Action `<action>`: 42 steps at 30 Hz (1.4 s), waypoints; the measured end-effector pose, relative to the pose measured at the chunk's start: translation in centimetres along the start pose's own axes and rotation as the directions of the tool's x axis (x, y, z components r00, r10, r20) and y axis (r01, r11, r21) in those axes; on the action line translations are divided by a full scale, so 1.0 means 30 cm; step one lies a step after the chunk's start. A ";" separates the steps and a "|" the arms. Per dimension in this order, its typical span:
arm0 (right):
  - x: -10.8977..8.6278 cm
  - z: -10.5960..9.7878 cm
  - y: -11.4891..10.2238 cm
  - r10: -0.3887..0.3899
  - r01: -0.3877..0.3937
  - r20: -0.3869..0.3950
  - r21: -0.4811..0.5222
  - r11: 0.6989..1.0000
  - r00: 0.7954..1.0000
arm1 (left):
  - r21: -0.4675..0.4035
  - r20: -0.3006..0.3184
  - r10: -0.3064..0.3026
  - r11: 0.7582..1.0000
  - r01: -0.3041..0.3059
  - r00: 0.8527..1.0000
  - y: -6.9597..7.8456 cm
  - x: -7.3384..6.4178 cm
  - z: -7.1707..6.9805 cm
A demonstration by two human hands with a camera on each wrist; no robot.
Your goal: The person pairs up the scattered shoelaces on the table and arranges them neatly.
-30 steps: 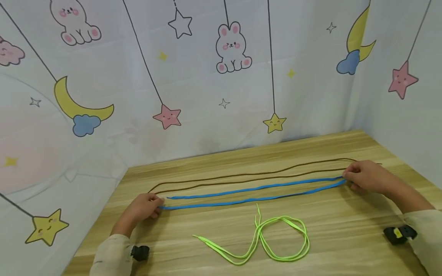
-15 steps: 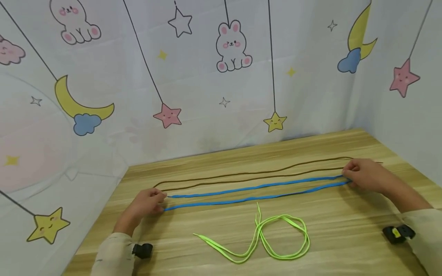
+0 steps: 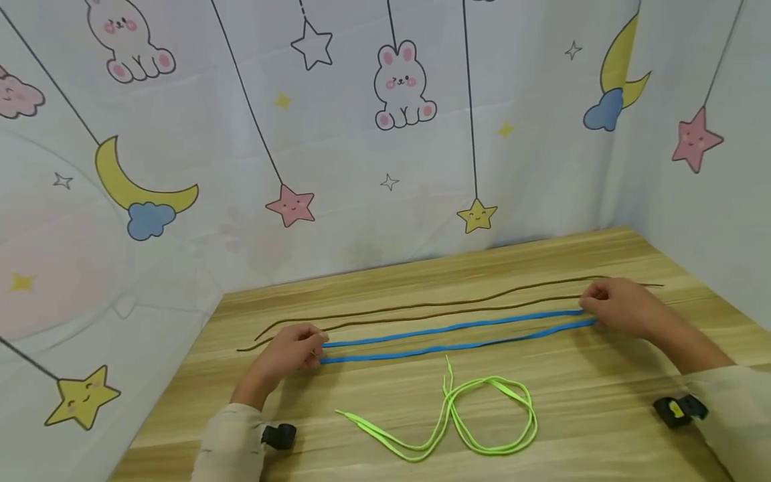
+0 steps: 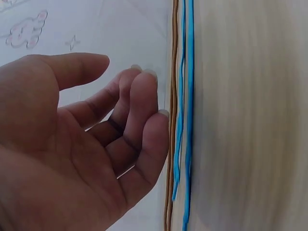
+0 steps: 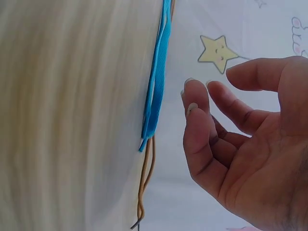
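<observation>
My left hand [image 3: 294, 349] hovers over the left ends of a blue shoelace laid in two flat strands, [image 4: 190, 96]. In the left wrist view its fingers are loosely bent, the thumb stands apart, and nothing is held. Over the right end of the blue strands is my right hand [image 3: 620, 308]. The right wrist view shows those fingers relaxed and bent beside the blue lace [image 5: 159, 91], gripping nothing. Behind the blue strands run two brown round laces [image 3: 415, 306], roughly parallel, their ends extending past both hands. Whether fingertips touch any lace is hidden in the head view.
A bright green shoelace [image 3: 533, 415], looped at the right with ends out to the left, lies nearer on the wooden table [image 3: 602, 415]. A white patterned curtain [image 3: 343, 134] rises behind and beside the table. Black cameras [image 3: 279, 436] sit at both wrists.
My left hand has moved right and off the brown laces' left ends, which now show. My right hand has shifted slightly left. The laces lie nearly as before.
</observation>
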State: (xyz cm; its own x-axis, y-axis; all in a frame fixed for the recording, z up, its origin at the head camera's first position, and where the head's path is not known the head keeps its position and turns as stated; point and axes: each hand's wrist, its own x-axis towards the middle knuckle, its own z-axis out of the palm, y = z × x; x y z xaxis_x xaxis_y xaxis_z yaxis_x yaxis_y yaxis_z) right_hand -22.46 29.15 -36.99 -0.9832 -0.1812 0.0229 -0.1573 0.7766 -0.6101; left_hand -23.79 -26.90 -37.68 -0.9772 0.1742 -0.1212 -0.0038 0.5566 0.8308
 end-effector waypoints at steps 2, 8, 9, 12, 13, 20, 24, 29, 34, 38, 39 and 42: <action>-0.001 0.007 -0.014 -0.013 0.013 -0.002 0.007 1.000 1.000 | -0.006 0.046 0.027 1.000 -0.026 0.999 0.018 0.004 0.028; -0.001 0.031 -0.049 -0.062 0.062 0.008 0.028 0.998 0.998 | 0.010 0.168 0.109 0.994 -0.113 0.980 0.074 0.021 0.113; 0.000 0.036 -0.054 -0.074 0.073 0.014 0.035 0.997 0.997 | 0.017 0.186 0.124 0.991 -0.129 0.975 0.082 0.023 0.126; 0.002 0.050 -0.067 -0.097 0.096 0.018 0.040 0.995 0.995 | 0.028 0.227 0.158 0.985 -0.168 0.961 0.101 0.032 0.162; 0.001 0.053 -0.070 -0.098 0.097 0.016 0.041 0.994 0.995 | 0.029 0.239 0.165 0.984 -0.177 0.957 0.107 0.036 0.174; 0.002 0.069 -0.094 -0.112 0.113 -0.016 0.044 0.993 0.994 | 0.066 0.284 0.186 0.975 -0.212 0.941 0.145 0.064 0.250; 0.000 0.077 -0.106 -0.111 0.111 -0.010 0.057 0.992 0.994 | 0.050 0.299 0.182 0.977 -0.205 0.937 0.175 0.082 0.294; 0.000 0.098 -0.126 -0.138 0.137 0.006 0.061 0.989 0.990 | 0.040 0.338 0.188 0.976 -0.214 0.922 0.208 0.095 0.349; 0.006 0.121 -0.157 -0.176 0.175 0.025 0.039 0.984 0.984 | 0.042 0.354 0.185 0.976 -0.214 0.916 0.222 0.097 0.379; 0.003 0.134 -0.185 -0.205 0.202 0.057 0.054 0.978 0.977 | 0.045 0.352 0.183 0.976 -0.212 0.918 0.221 0.095 0.388; 0.000 0.138 -0.191 -0.211 0.207 0.067 0.059 0.977 0.975 | 0.044 0.354 0.183 0.976 -0.211 0.917 0.220 0.095 0.389; -0.010 0.152 -0.210 -0.228 0.223 0.098 0.060 0.973 0.969 | 0.033 0.361 0.182 0.978 -0.208 0.915 0.217 0.097 0.393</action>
State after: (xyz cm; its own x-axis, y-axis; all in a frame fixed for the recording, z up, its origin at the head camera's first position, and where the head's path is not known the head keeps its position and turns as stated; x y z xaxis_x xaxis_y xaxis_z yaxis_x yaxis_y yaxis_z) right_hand -20.76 21.56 -36.78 -0.9074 -0.4118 0.0838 -0.3668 0.6786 -0.6364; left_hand -24.14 -13.19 -39.04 -0.8180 0.5539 -0.1553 0.2063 0.5345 0.8196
